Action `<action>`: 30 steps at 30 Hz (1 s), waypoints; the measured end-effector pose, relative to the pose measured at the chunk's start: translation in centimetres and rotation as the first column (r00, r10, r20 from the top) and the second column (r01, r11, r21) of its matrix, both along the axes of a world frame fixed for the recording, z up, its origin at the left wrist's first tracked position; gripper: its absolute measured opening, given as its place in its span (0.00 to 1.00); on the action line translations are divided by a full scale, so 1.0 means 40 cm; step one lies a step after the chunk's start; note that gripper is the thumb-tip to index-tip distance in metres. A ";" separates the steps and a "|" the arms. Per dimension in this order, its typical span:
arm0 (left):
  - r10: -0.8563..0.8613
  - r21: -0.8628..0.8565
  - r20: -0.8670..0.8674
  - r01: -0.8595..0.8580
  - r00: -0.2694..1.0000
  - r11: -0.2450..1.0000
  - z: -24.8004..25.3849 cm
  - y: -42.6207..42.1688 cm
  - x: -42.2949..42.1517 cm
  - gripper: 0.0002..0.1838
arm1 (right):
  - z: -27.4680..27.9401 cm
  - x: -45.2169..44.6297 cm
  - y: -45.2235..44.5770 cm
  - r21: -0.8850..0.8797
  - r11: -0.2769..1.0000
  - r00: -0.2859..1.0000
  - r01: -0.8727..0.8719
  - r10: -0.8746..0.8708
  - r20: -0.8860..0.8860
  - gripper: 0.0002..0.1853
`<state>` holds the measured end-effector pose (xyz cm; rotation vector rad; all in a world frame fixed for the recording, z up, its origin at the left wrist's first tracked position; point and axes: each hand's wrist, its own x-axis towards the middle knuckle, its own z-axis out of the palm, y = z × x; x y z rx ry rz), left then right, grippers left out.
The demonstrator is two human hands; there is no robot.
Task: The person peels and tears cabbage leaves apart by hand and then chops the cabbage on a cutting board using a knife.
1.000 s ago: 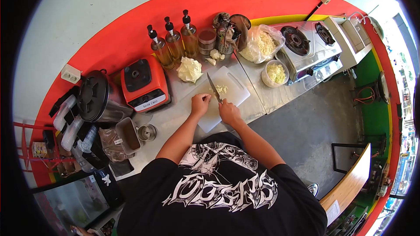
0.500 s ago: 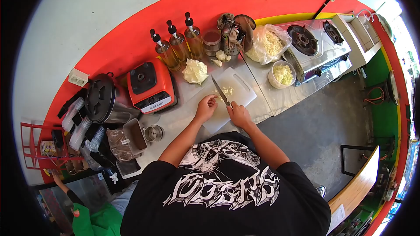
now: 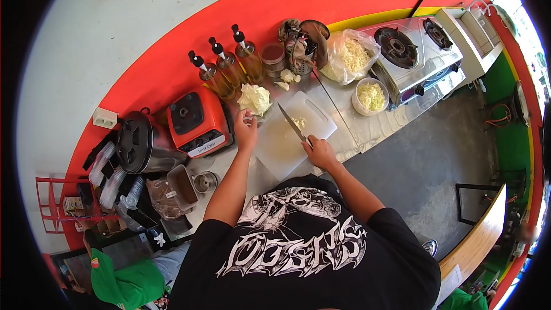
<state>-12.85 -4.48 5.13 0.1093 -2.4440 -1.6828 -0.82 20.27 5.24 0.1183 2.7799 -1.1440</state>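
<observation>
My right hand (image 3: pixel 321 153) is closed round the handle of a kitchen knife (image 3: pixel 292 120). Its blade points up and left across a white cutting board (image 3: pixel 282 154). Beside the blade lies a small pile of shredded cabbage (image 3: pixel 299 121). My left hand (image 3: pixel 246 131) is just below a pale cabbage head (image 3: pixel 255 100) on the steel counter, left of the board. Its fingers are slightly bent and apart, with nothing seen in them. Whether the fingertips touch the cabbage I cannot tell. Small cabbage pieces (image 3: pixel 289 76) lie behind the board.
Left of the cabbage stand a red blender base (image 3: pixel 201 120) and several pump bottles (image 3: pixel 230 69). To the right are a tub of shredded cabbage (image 3: pixel 371 96), a filled plastic bag (image 3: pixel 351 57) and a gas stove (image 3: pixel 419 51). A person in green (image 3: pixel 123 275) is at lower left.
My left hand has left the board and moved up and left to the cabbage head. My right hand still holds the knife over the board, shifted slightly right. The camera view has tilted a little.
</observation>
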 end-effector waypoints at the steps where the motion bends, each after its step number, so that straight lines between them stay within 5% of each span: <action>1: -0.003 -0.001 -0.004 0.003 1.000 1.000 0.019 0.001 -0.015 0.17 | 0.002 -0.002 -0.001 -0.016 1.000 1.000 0.006 -0.006 0.000 0.18; 7: -0.062 -0.272 -0.141 0.022 0.988 0.962 0.083 0.012 -0.117 0.23 | 0.026 0.012 -0.005 -0.044 0.996 0.997 0.072 -0.072 -0.003 0.18; 12: 0.121 -0.402 -0.166 -0.179 0.979 0.898 0.024 -0.024 -0.154 0.22 | 0.042 0.057 -0.009 -0.021 0.993 0.993 0.114 -0.114 0.036 0.18; 13: 0.122 -0.396 -0.163 -0.178 0.979 0.901 0.024 -0.023 -0.141 0.22 | 0.053 0.065 -0.011 -0.031 0.995 0.995 0.096 -0.095 0.038 0.18; 15: 0.209 -0.368 0.153 -0.141 0.966 0.919 0.021 -0.014 -0.104 0.16 | 0.070 0.066 -0.023 -0.037 0.997 0.997 0.075 -0.073 0.040 0.18; 18: 0.266 -0.321 0.287 -0.170 0.920 0.932 0.008 -0.005 -0.065 0.17 | 0.090 0.044 -0.054 -0.050 0.999 1.000 0.020 -0.020 0.011 0.18; 23: 0.241 -0.248 0.435 -0.141 0.868 0.958 -0.084 -0.017 -0.091 0.19 | 0.126 -0.033 -0.113 0.045 0.999 1.000 -0.013 0.015 -0.027 0.17; 25: 0.167 0.026 0.530 -0.213 0.831 0.977 -0.103 -0.016 -0.105 0.21 | 0.128 -0.046 -0.128 0.082 0.997 1.000 -0.002 0.004 -0.031 0.18; 30: 0.105 0.161 0.499 -0.211 0.860 0.964 -0.109 -0.022 -0.093 0.17 | 0.138 -0.057 -0.141 0.138 0.990 0.999 0.007 -0.002 -0.032 0.17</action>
